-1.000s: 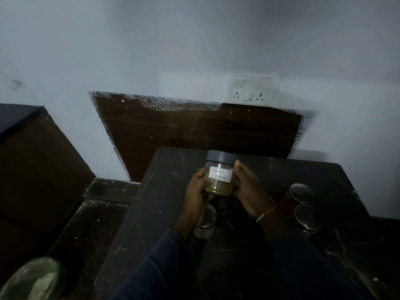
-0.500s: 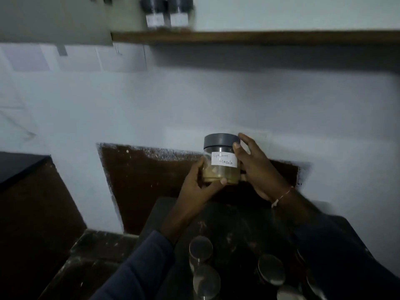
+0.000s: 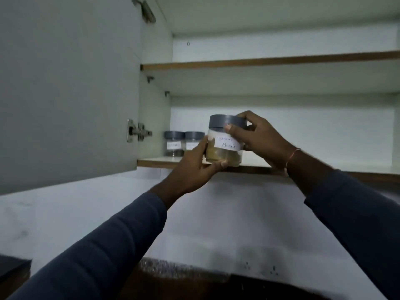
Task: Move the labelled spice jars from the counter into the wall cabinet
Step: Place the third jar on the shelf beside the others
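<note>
Both hands grip masala jar (image 3: 224, 146), L hand (image 3: 194, 167) underneath, R hand (image 3: 259, 139) at lid

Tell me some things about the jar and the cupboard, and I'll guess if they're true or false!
1. The left hand and the right hand both hold the jar. True.
2. Its lid is red. False: it is grey.
3. Two other jars stand on the bottom shelf. True.
4. The door is closed. False: it is open, swung out to the left.
5. The label says Garam Masala. True.
</note>
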Action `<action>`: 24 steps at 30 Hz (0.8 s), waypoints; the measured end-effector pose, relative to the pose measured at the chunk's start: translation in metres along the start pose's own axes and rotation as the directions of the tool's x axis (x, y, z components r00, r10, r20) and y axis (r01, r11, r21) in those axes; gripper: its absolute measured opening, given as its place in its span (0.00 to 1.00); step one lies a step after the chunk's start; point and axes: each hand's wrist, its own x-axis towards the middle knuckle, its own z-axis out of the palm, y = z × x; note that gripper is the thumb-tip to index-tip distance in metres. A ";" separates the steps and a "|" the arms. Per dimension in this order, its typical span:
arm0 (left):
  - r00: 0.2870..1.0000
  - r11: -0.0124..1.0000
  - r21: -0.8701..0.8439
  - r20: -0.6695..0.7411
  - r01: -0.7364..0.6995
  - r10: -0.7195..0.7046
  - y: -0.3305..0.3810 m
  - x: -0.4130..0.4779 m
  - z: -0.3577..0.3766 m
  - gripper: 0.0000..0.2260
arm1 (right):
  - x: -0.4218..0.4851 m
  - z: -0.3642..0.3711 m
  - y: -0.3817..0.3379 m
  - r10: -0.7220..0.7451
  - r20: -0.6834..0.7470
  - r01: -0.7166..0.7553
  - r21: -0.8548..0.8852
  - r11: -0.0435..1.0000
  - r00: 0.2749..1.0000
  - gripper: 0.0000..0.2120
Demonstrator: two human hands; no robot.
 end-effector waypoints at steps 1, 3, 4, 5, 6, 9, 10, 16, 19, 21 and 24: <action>0.999 0.998 0.064 0.035 0.018 -0.021 -0.009 0.009 0.000 0.25 | 0.010 0.001 0.006 -0.001 -0.009 0.000 -0.045 0.999 1.000 0.18; 0.991 0.965 0.253 0.092 0.071 -0.097 -0.030 0.024 0.002 0.30 | 0.029 0.006 0.021 0.011 -0.019 -0.014 -0.158 0.987 1.000 0.18; 0.984 0.936 0.341 0.120 0.082 -0.129 -0.039 0.028 0.004 0.33 | 0.036 0.007 0.029 0.023 -0.021 -0.027 -0.201 0.979 1.000 0.17; 0.978 0.909 0.409 0.142 0.080 -0.150 -0.049 0.035 0.004 0.33 | 0.046 0.009 0.037 0.027 -0.025 -0.032 -0.227 0.973 0.999 0.15; 0.974 0.885 0.460 0.153 0.080 -0.167 -0.053 0.039 0.005 0.31 | 0.054 0.011 0.044 0.035 -0.027 -0.040 -0.232 0.972 0.999 0.15; 0.989 0.809 0.584 0.071 0.067 -0.133 -0.070 0.058 0.009 0.23 | 0.083 0.012 0.065 0.075 -0.022 -0.078 -0.249 0.965 0.997 0.15; 0.992 0.791 0.608 0.040 0.071 -0.119 -0.072 0.062 0.011 0.23 | 0.090 0.012 0.070 0.092 -0.022 -0.095 -0.274 0.957 0.995 0.15; 0.987 0.774 0.619 -0.014 0.134 -0.159 -0.101 0.084 0.020 0.16 | 0.149 0.018 0.109 0.184 -0.026 -0.176 -0.456 0.873 0.983 0.18; 0.988 0.763 0.636 0.005 0.114 -0.152 -0.105 0.085 0.020 0.22 | 0.175 0.027 0.118 0.227 0.000 -0.182 -0.597 0.782 0.974 0.22; 0.990 0.756 0.648 0.019 0.095 -0.140 -0.104 0.085 0.020 0.23 | 0.189 0.032 0.122 0.247 0.021 -0.162 -0.700 0.695 0.969 0.24; 0.993 0.738 0.671 0.025 0.069 -0.115 -0.100 0.083 0.019 0.23 | 0.205 0.041 0.131 0.259 0.026 -0.146 -0.770 0.621 0.966 0.24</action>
